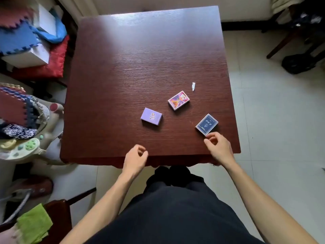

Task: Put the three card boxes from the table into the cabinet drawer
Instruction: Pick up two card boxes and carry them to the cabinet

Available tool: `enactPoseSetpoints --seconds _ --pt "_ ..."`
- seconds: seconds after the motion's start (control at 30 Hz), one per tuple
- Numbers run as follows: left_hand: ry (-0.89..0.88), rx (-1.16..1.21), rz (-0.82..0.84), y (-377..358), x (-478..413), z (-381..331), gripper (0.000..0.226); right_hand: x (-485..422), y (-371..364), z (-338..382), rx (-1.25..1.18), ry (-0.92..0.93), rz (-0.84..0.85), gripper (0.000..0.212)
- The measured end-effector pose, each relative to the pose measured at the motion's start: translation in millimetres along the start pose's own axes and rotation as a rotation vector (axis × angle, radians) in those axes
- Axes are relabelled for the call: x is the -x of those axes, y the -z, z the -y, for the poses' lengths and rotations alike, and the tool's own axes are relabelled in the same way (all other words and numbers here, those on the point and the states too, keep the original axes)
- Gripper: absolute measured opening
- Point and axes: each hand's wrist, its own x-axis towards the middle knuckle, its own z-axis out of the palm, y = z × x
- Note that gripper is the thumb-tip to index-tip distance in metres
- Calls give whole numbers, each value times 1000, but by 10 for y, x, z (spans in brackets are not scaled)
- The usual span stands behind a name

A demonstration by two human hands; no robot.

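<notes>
Down on dark wooden table (123, 71): three card boxes, flat and apart. Lilac box (151, 116) nearest centre, pictured box (178, 100) farther right, navy box (206, 124) near right edge. Right hand (218, 147) empty, fingertips just beside navy box. Left hand (134, 160) loosely curled, empty, over near edge. Paper scrap (193, 86) beyond.

- Dark red-brown wooden table (140, 67): carries three card boxes, all lying flat, apart from one another.
- Lilac box (151, 116): left of the group.
- Multicoloured box (178, 100): farther back, beside a small white scrap (193, 86).
- Dark blue box (206, 124): near the right edge.
- Right hand (219, 147): empty, fingers curled, fingertips at the blue box's near corner.
- Left hand (135, 158): empty, loosely curled, at the near table edge.
</notes>
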Motion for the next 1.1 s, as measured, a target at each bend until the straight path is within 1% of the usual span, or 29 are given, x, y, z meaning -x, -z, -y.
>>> enactPoseSetpoints --seconds 0.03,0.1,0.17,0.23,0.33,0.4,0.47,0.57,0.73,0.83,0.93,1.0,1.1 --pt "-65 -8 -59 4 -161 -162 20 -84 10 82 62 58 -37 20" --pt "-95 -84 -108 26 -394 -479 37 -247 16 203 260 93 -54 42" --pt "-86 -171 -107 26 -618 -769 55 -398 17 324 421 83 -18 64" --pt "-77 -243 -86 -14 -750 -869 70 -500 -3 354 534 59 30 80" --pt "-73 -298 -57 -46 -956 -947 85 -631 -37 344 597 33 98 88" --pt "-94 -348 -41 -82 -1032 -954 89 -675 -61 325 610 37 124 86" --pt "-116 -400 -31 -116 -1066 -942 88 -701 -80 306 622 51 124 83" --pt "-128 -434 -31 -170 -1109 -898 82 -723 -98 288 604 66 98 78" --pt "-126 -443 -39 -185 -1139 -888 73 -726 -77 301 575 64 115 75" --pt "-136 -414 -27 -124 -1098 -849 71 -679 -54 299 447 -2 100 72" --pt "-127 -303 -3 -36 -968 -734 74 -555 -54 270 288 -58 89 71" --pt "-116 -195 42 26 -826 -624 74 -421 -62 224 177 -77 97 74" --pt "-56 20 184 124 -558 -450 72 -124 -79 141 -46 -141 104 87"
